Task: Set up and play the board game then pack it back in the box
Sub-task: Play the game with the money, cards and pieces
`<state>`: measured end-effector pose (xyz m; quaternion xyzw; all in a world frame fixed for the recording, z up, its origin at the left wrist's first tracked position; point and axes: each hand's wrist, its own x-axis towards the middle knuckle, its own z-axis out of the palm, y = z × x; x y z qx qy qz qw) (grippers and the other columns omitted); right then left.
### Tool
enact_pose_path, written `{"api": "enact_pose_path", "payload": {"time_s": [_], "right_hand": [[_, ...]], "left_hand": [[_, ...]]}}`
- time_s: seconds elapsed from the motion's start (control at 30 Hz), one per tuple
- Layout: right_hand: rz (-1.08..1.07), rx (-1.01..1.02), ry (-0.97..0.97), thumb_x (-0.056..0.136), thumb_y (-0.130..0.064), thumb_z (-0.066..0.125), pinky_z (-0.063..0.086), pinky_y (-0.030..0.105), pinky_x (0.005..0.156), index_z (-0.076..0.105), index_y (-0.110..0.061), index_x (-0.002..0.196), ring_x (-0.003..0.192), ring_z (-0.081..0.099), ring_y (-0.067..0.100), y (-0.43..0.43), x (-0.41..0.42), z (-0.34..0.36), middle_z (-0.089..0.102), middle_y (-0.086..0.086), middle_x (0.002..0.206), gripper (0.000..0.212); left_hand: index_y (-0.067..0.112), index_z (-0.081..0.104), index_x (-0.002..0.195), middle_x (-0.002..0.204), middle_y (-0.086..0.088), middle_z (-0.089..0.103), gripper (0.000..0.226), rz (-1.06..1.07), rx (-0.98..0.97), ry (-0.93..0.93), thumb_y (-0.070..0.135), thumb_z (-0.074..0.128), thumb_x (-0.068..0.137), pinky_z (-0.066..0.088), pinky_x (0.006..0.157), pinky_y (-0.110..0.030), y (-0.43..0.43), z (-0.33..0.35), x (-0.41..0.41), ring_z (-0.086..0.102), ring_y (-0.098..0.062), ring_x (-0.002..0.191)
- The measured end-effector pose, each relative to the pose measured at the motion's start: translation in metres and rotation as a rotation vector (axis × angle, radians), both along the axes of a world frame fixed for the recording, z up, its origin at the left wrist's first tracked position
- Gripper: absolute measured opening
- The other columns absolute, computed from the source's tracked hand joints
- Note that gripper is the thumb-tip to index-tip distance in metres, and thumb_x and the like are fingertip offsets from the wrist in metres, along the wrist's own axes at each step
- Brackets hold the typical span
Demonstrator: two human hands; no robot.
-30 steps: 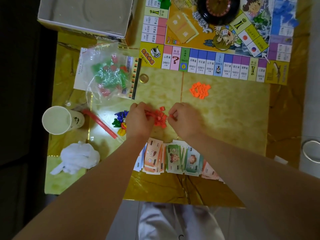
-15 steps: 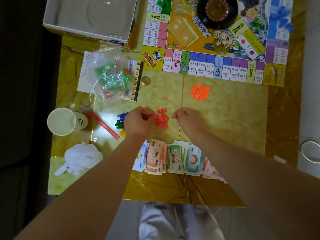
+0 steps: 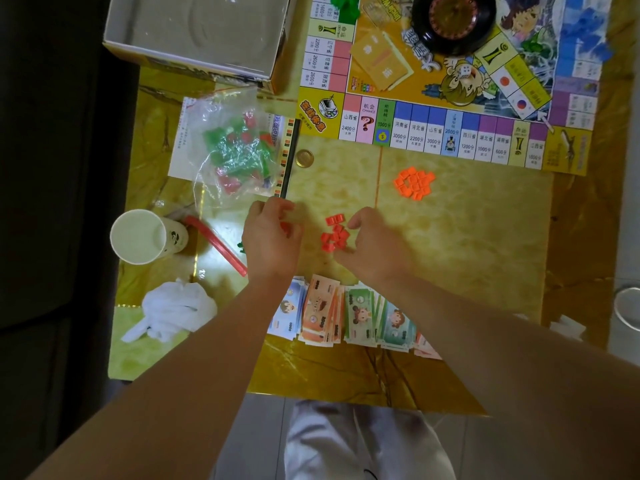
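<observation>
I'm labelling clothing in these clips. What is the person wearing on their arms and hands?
Nothing that shows. No sleeves reach into view, and the left hand and right hand wear no gloves. No ring, watch or bracelet is visible, though both hands are somewhat blurred.

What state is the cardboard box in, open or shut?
Open: the box has no lid on it, and its grey inside floor shows.
</observation>
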<state>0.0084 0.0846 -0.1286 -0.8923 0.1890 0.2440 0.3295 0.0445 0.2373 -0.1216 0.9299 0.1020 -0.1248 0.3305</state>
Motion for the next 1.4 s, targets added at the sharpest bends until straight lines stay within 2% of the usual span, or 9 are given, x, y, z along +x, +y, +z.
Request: {"api": "enact_pose_path", "payload": {"time_s": [0.17, 0.4, 0.57, 0.73, 0.93, 1.1, 1.2, 1.3, 1.4], "right_hand": [[0.184, -0.195, 0.0, 0.082, -0.044, 0.07, 0.029, 0.028, 0.043, 0.041, -0.016, 0.111, 0.061, 0.056, 0.02, 0.002, -0.008, -0.001, 0.055, 0.004, 0.084, 0.049], [0.221, -0.171, -0.012, 0.092, -0.031, 0.059, 0.036, 0.029, 0.052, 0.053, -0.018, 0.101, 0.065, 0.056, 0.017, -0.005, -0.008, -0.007, 0.061, -0.001, 0.087, 0.017], [-0.154, 0.175, -0.015, 0.092, -0.02, 0.049, 0.043, 0.034, 0.059, 0.058, -0.015, 0.08, 0.062, 0.053, 0.018, -0.018, -0.007, -0.011, 0.06, 0.003, 0.071, 0.016], [-0.519, 0.639, 0.075, 0.088, -0.004, 0.035, 0.03, 0.022, 0.04, 0.056, -0.005, 0.063, 0.041, 0.038, 0.011, -0.026, 0.003, -0.001, 0.055, 0.006, 0.054, 0.033], [-0.532, 0.602, 0.071, 0.091, 0.001, 0.036, 0.029, 0.019, 0.042, 0.055, -0.006, 0.06, 0.044, 0.039, 0.01, -0.022, 0.008, 0.001, 0.053, 0.007, 0.058, 0.037], [-0.475, 0.382, 0.012, 0.089, 0.0, 0.039, 0.025, 0.017, 0.039, 0.057, -0.012, 0.064, 0.047, 0.035, 0.013, -0.017, 0.011, -0.004, 0.047, 0.006, 0.06, 0.034], [-0.304, 0.189, -0.014, 0.093, -0.011, 0.042, 0.03, 0.022, 0.046, 0.061, -0.016, 0.081, 0.052, 0.043, 0.009, -0.015, 0.008, -0.008, 0.053, -0.005, 0.066, 0.023], [-0.202, 0.097, -0.031, 0.093, -0.022, 0.05, 0.035, 0.026, 0.05, 0.057, -0.026, 0.094, 0.058, 0.053, 0.009, -0.011, 0.004, -0.014, 0.06, -0.006, 0.076, 0.007], [-0.177, 0.074, -0.028, 0.09, -0.027, 0.058, 0.042, 0.03, 0.053, 0.051, -0.027, 0.102, 0.058, 0.057, 0.013, -0.009, 0.0, -0.016, 0.055, -0.007, 0.064, 0.013]], "left_hand": [[0.011, 0.062, 0.083, 0.067, 0.004, 0.056, 0.025, 0.016, -0.185, 0.085, -0.003, 0.042, 0.086, 0.035, 0.053, -0.02, -0.011, 0.003, -0.01, 0.045, -0.006, 0.057], [0.01, 0.048, 0.096, 0.078, -0.004, 0.055, 0.017, -0.355, 0.1, 0.019, 0.023, 0.038, 0.099, 0.039, 0.058, -0.038, -0.02, -0.008, -0.028, 0.053, -0.024, 0.072], [0.007, 0.04, 0.111, 0.087, -0.007, 0.057, 0.036, -0.429, 0.281, 0.116, 0.038, 0.05, 0.096, 0.034, 0.058, -0.035, -0.032, -0.018, -0.033, 0.056, -0.027, 0.082], [0.004, 0.04, 0.114, 0.096, -0.014, 0.062, 0.018, -0.39, 0.329, 0.129, 0.012, 0.045, 0.098, 0.035, 0.062, -0.034, -0.037, -0.029, -0.033, 0.059, -0.032, 0.091], [0.003, 0.047, 0.109, 0.08, -0.01, 0.061, 0.019, -0.252, -0.018, 0.159, 0.018, 0.04, 0.099, 0.042, 0.061, -0.04, -0.029, -0.019, -0.034, 0.057, -0.029, 0.073], [0.017, 0.036, 0.066, 0.056, 0.006, 0.034, 0.028, 0.237, -0.532, 0.385, 0.012, 0.034, 0.094, 0.024, 0.048, -0.027, -0.026, -0.007, -0.03, 0.029, -0.011, 0.05], [0.021, 0.026, 0.06, 0.048, 0.007, 0.02, 0.032, 0.381, -0.857, 0.603, 0.012, 0.028, 0.09, 0.013, 0.038, -0.021, -0.022, -0.003, -0.024, 0.013, -0.009, 0.041], [0.02, 0.028, 0.06, 0.05, 0.004, 0.021, 0.031, 0.373, -0.902, 0.622, 0.01, 0.028, 0.089, 0.013, 0.037, -0.021, -0.02, -0.005, -0.025, 0.014, -0.009, 0.042], [0.014, 0.042, 0.063, 0.053, -0.001, 0.033, 0.034, 0.349, -0.811, 0.501, -0.001, 0.03, 0.091, 0.022, 0.039, -0.018, -0.019, -0.011, -0.029, 0.026, -0.008, 0.041]]}}
